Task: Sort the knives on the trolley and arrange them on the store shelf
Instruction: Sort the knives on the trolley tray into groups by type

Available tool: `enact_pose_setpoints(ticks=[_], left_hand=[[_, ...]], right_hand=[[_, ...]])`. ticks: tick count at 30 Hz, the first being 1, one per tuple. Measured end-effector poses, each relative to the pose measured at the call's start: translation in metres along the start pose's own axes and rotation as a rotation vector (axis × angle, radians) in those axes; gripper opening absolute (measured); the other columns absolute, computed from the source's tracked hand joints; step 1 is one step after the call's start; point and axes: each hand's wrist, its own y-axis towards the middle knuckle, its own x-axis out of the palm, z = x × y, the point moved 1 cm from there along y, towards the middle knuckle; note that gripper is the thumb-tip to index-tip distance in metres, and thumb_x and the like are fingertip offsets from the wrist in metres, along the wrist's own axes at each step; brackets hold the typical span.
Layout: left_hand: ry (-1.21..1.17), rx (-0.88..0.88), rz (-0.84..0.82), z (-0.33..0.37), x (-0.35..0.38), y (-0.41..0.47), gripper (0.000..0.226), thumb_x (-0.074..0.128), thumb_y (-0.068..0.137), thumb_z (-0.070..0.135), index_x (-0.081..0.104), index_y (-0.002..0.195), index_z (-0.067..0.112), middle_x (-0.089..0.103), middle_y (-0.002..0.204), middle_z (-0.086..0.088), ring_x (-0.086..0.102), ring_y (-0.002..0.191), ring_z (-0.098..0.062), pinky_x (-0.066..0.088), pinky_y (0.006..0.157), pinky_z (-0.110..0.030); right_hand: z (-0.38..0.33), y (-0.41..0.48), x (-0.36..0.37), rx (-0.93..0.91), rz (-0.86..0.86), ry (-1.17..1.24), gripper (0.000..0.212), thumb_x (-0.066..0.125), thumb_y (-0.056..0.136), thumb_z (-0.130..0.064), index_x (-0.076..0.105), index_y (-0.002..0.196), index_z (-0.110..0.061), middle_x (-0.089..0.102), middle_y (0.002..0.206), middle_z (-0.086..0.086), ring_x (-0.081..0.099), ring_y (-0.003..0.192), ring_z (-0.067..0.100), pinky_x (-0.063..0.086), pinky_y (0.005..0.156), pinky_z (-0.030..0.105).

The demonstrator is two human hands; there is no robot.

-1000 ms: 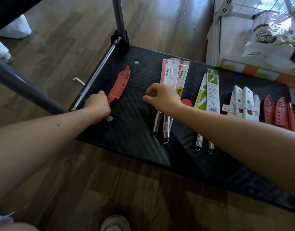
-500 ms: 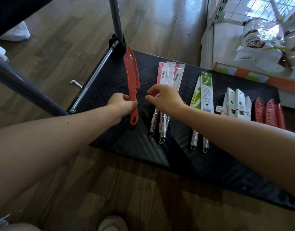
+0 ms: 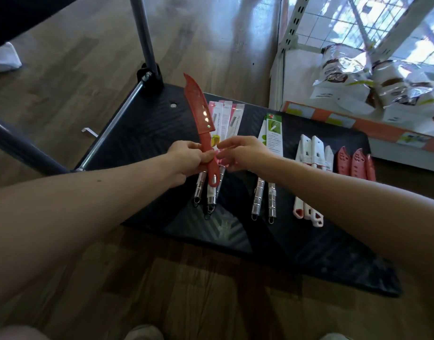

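Handle of red knife (image 3: 199,107) sits partly hidden in left hand (image 3: 186,160).

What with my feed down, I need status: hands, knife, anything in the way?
Left hand gripping red knife by handle, held above trolley. Right hand at the handle, grip unclear. Packaged knives lying underneath, nothing blocking.

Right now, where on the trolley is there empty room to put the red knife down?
Bare trolley deck lies on the left, between the metal rail and the pink-packed knives, and along the near edge in front of the handles. Rightward of the pink packs it is crowded: green-packed knives, white sheathed knives, red sheathed knives.
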Motion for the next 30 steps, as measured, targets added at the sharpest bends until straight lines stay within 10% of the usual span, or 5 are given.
enact_pose_setpoints(ticks=[7, 21, 30], left_hand=[[-0.021, -0.043, -0.135, 0.002, 0.036, -0.007, 0.012, 0.058, 0.086, -0.004, 0.056, 0.082, 0.007, 0.061, 0.081, -0.008, 0.061, 0.072, -0.017, 0.056, 0.057, -0.022], [0.364, 0.004, -0.180, -0.001, 0.100, -0.011, 0.026, 0.063, 0.088, 0.020, 0.051, 0.110, 0.014, 0.054, 0.106, -0.003, 0.050, 0.097, -0.017, 0.044, 0.081, -0.031], [0.582, 0.179, -0.272, -0.013, 0.148, -0.009, 0.034, 0.064, 0.086, 0.021, 0.052, 0.116, 0.010, 0.056, 0.108, -0.007, 0.053, 0.087, -0.016, 0.045, 0.067, -0.025]], right_hand=[[0.018, -0.018, -0.020, -0.032, -0.177, -0.047, 0.016, 0.066, 0.083, -0.009, 0.062, 0.096, -0.016, 0.064, 0.095, 0.010, 0.062, 0.088, 0.020, 0.053, 0.089, 0.035], [0.069, -0.049, -0.079, 0.092, 0.188, -0.134, 0.015, 0.068, 0.084, -0.015, 0.062, 0.096, -0.009, 0.063, 0.074, 0.002, 0.061, 0.062, 0.011, 0.054, 0.063, 0.020], [0.111, -0.073, -0.147, 0.215, 0.428, -0.080, 0.011, 0.069, 0.083, -0.021, 0.064, 0.090, -0.014, 0.066, 0.077, 0.002, 0.066, 0.067, 0.013, 0.056, 0.061, 0.021]])
